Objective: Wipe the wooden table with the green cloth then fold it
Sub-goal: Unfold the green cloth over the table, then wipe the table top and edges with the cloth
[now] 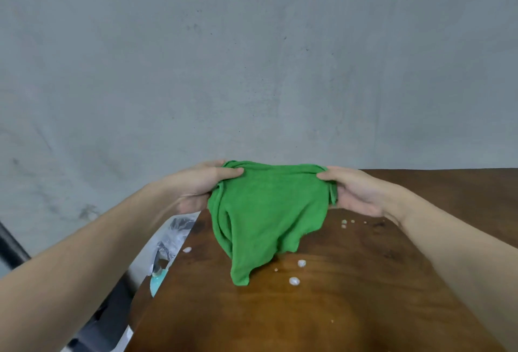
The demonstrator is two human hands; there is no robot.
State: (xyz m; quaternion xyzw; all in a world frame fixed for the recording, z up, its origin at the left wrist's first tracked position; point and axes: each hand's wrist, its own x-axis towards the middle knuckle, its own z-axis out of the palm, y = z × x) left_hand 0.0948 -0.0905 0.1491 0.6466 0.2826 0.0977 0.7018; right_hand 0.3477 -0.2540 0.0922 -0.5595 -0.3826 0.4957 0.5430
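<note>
Holding the green cloth point(266, 211) up in the air, you have both hands at its top edge: your left hand point(196, 186) pinches the left corner with thumb over the fabric, and your right hand point(356, 191) pinches the right corner in the same way. Neither hand is loose; both grasp the cloth. The cloth hangs down from your hands in a bunched, uneven shape, and its lowest tip reaches close to the wooden table point(308, 318); whether the tip touches the wood, I cannot tell.

On the table, several white blobs point(294, 281) lie just beside the hanging tip of the cloth, on its right side, and a few smaller white specks point(344, 222) lie further back, below your right hand. One more blob point(187, 249) sits at the left edge of the table. There is also a wet-looking shine on the wood near the cloth tip.

From this I judge that the wiping is not finished, maybe not even begun, because the dirt lies there on the surface. The folding also is not done: the cloth is crumpled, not in neat layers. So both parts of the task are left for you. Beyond the left edge of the table some plastic packaging point(173, 239) is visible.
</note>
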